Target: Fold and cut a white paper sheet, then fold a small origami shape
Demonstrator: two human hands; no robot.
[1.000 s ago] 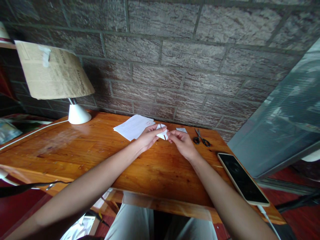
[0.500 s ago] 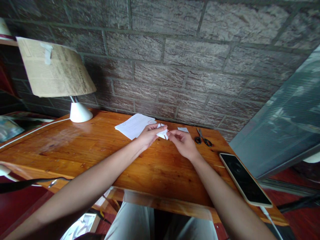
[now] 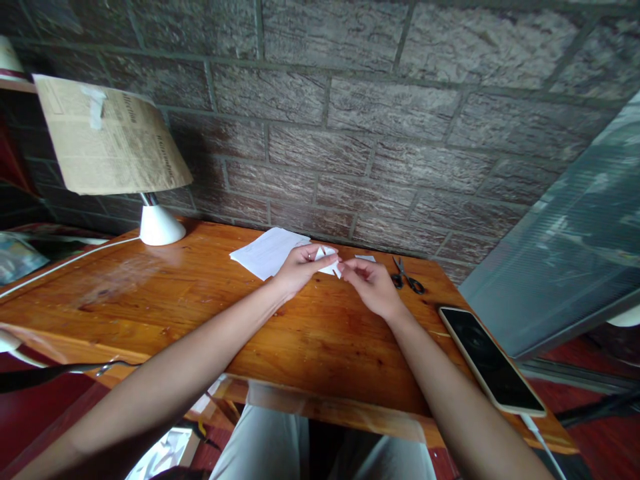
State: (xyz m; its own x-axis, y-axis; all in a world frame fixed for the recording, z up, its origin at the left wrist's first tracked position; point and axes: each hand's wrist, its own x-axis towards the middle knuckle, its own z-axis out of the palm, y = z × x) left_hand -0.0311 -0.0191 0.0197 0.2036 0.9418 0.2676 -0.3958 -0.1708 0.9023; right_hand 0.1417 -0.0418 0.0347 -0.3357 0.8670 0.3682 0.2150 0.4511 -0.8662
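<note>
A small piece of folded white paper (image 3: 327,261) with slits at its edges is held up over the wooden table. My left hand (image 3: 299,268) grips it from the left, thumb across its face and fingers behind. At the paper's right corner my right hand (image 3: 370,283) pinches with thumb and forefinger, the other fingers curled. A stack of white sheets (image 3: 269,252) lies just beyond my left hand. Partly hidden behind my right hand is a small white paper piece (image 3: 365,258). Black-handled scissors (image 3: 407,275) rest on the table to the right, their blades pointing to the wall.
On the wooden table (image 3: 310,347) a phone (image 3: 490,357) lies at the right edge, with a white cable (image 3: 543,440) plugged in. A lamp (image 3: 161,225) with a newspaper-print shade stands at the back left. The brick wall (image 3: 320,153) rises behind the table.
Both hands have shifted slightly to the right with the folded paper, which has turned a little. My right hand now covers more of the loose paper piece and a scissors handle.
</note>
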